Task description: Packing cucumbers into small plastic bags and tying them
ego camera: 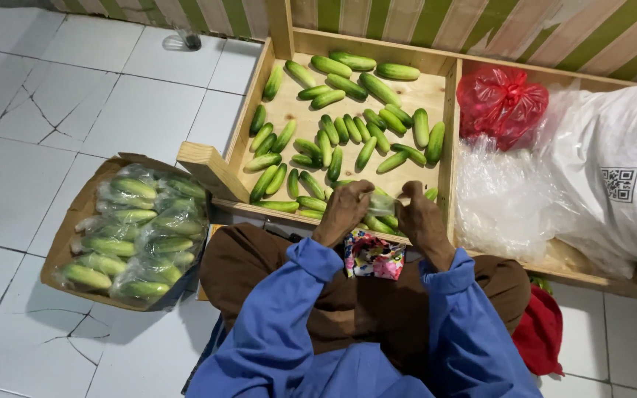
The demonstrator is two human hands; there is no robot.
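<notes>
My left hand (343,211) and my right hand (421,221) are both closed on a clear plastic bag of cucumbers (382,210) held over my lap, at the near edge of a wooden tray (445,158). Several loose green cucumbers (348,121) lie spread across the tray's floor. Blue sleeves cover both my arms. A colourful patterned cloth (372,256) rests on my lap just below the bag.
A cardboard box (68,221) of bagged cucumbers (138,228) stands on the white tiled floor at my left. A red plastic bag (500,103), clear plastic sheets (506,199) and a large white sack (617,169) fill the right compartment. Red cloth (540,332) lies by my right knee.
</notes>
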